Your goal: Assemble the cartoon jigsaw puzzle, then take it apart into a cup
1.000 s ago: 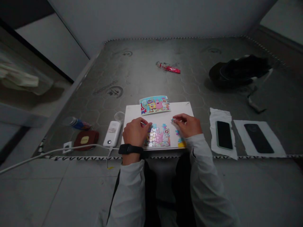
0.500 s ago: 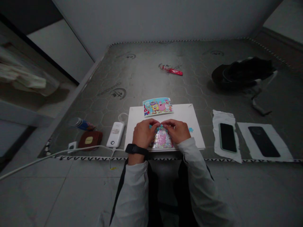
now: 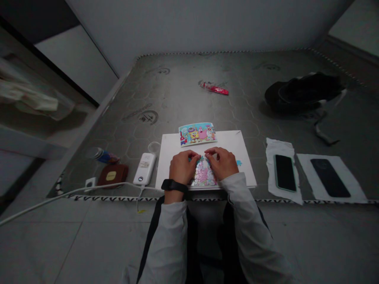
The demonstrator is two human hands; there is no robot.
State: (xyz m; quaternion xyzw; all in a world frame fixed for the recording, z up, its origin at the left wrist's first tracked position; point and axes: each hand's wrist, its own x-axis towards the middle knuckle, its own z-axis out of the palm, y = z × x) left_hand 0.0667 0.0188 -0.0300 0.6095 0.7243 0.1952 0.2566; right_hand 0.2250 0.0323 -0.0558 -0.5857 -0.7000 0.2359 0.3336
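A partly joined jigsaw puzzle (image 3: 203, 173), pink in the middle, lies on a white board (image 3: 170, 144) between my hands. My left hand (image 3: 184, 167), with a black band on its wrist, covers the puzzle's left side. Its thumb and forefinger are pinched at the top edge, by a blue-green part. Opposite it, my right hand (image 3: 222, 163) has its fingertips drawn together just above that edge. Whatever either pinch holds is too small to make out. A loose blue puzzle piece (image 3: 239, 163) lies right of my right hand. Behind the puzzle rests a cartoon picture card (image 3: 197, 134).
Left of the board are a white power bank (image 3: 145, 169) with a cable, a brown case (image 3: 113, 176) and a small bottle (image 3: 102, 155). Two phones (image 3: 285, 172) (image 3: 330, 177) lie on white paper at right. Farther back are a red packet (image 3: 216, 88) and a black cap (image 3: 302, 94).
My fingertips, close together before, have parted a little. The right hand has lifted slightly up and away, and the left has shifted a little to the right.
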